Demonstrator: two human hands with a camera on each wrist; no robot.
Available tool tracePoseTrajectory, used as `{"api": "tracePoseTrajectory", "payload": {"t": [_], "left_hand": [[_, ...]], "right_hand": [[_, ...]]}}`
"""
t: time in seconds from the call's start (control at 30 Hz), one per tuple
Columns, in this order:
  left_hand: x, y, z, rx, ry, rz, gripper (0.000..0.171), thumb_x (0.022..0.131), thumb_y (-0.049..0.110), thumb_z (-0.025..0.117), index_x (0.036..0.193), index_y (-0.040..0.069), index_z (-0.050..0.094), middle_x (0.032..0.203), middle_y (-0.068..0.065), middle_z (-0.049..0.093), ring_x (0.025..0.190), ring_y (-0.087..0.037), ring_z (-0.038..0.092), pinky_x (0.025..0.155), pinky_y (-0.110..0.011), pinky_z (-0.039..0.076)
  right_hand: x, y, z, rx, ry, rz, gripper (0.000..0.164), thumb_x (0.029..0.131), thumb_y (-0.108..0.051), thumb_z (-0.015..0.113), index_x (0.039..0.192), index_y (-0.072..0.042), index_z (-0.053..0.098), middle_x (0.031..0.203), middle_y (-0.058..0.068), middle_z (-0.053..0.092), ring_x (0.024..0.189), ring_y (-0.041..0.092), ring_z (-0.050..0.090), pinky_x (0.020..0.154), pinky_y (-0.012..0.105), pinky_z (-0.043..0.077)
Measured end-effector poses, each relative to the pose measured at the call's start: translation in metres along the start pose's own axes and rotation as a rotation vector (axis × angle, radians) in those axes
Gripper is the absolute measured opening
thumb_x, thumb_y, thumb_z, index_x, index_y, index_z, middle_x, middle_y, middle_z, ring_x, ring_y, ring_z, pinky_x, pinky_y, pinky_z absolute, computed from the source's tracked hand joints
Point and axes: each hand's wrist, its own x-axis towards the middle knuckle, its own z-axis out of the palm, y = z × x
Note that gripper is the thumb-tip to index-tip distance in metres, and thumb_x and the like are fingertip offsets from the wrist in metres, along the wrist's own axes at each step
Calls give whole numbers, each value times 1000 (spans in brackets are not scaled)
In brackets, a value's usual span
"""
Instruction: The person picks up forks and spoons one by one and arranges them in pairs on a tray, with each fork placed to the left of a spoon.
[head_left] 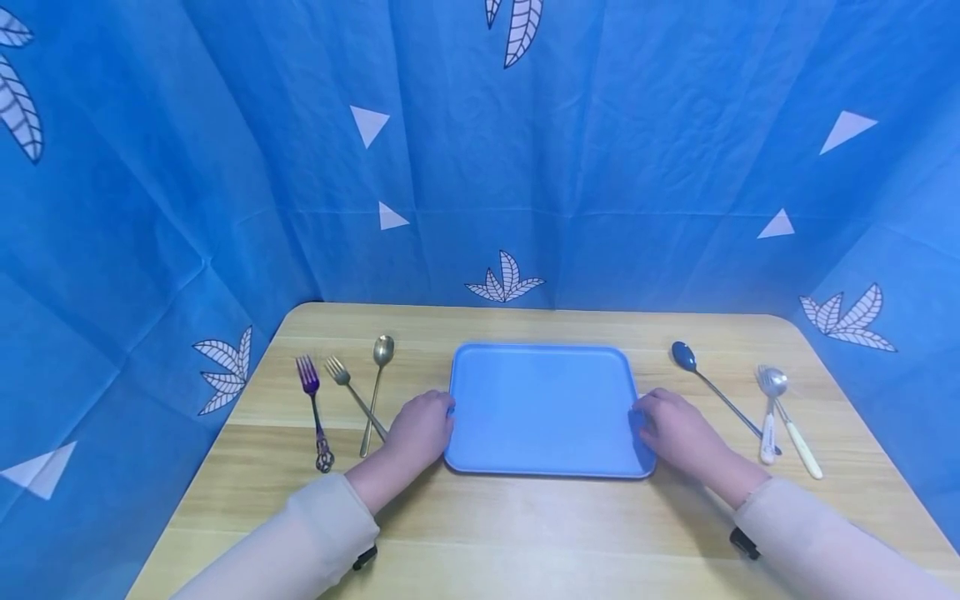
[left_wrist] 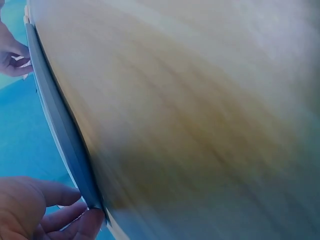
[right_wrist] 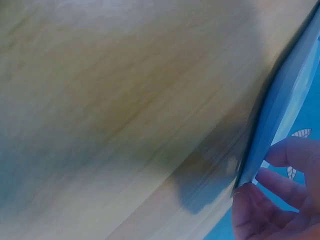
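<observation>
A blue rectangular tray [head_left: 543,408] lies in the middle of the wooden table. My left hand [head_left: 426,423] grips its left edge; in the left wrist view, the thumb and fingers [left_wrist: 62,192] pinch the rim near a corner. At the opposite edge my right hand [head_left: 675,429] holds the tray, and the right wrist view has its thumb and fingertips [right_wrist: 244,200] on either side of the rim. Just left of my left hand, a small fork [head_left: 352,392] and a long spoon [head_left: 383,354] lie close together, the fork's handle end hidden behind that hand.
Farther left lies a purple fork [head_left: 312,400]. On the right are a dark blue long-handled spoon [head_left: 712,385], a white-handled fork [head_left: 768,429] and a pale-handled spoon [head_left: 798,442], their ends overlapping. A blue patterned curtain [head_left: 465,167] hangs around the table's back and sides.
</observation>
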Motion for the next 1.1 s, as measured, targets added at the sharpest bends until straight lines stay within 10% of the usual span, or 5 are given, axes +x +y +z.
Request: {"api": "tracePoseTrajectory", "payload": {"t": [0.57, 1.1], "left_hand": [[7, 2, 0, -198, -103, -216, 32, 88, 7, 67, 117, -5, 63, 97, -12, 69, 91, -28, 66, 82, -42, 55], [8, 0, 1, -234, -110, -220, 39, 82, 4, 67, 119, -6, 62, 101, -14, 69, 96, -31, 65, 86, -45, 54]], "right_hand": [[9, 2, 1, 242, -135, 281, 65, 77, -1, 70, 134, 18, 44, 93, 17, 67, 79, 27, 64, 71, 43, 55], [13, 3, 2, 288, -208, 342, 66, 80, 0, 69, 136, 17, 39, 103, 23, 65, 88, 31, 65, 74, 43, 56]]}}
